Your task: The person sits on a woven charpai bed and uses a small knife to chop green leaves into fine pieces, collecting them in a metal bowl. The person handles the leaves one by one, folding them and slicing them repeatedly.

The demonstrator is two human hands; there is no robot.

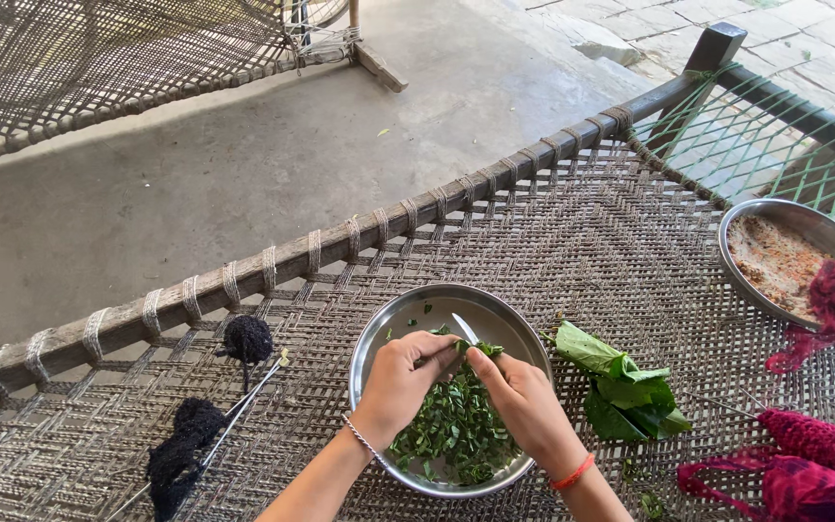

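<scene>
A steel bowl [393, 324] holding chopped green leaves [456, 430] rests on a woven rope cot. Both hands are over the bowl. My left hand [400, 382] grips a small knife [464, 329] whose blade points up and away. My right hand [524, 401] pinches a small bunch of green leaves [486, 349] against the blade. A pile of whole green leaves [620, 382] lies on the cot just right of the bowl.
A second steel bowl [738, 220] with a reddish-brown mix sits at the far right. Red-maroon yarn [819, 454] lies at the right, black yarn with knitting needles [200, 425] at the left. The cot's wooden rail [292, 261] borders a concrete floor.
</scene>
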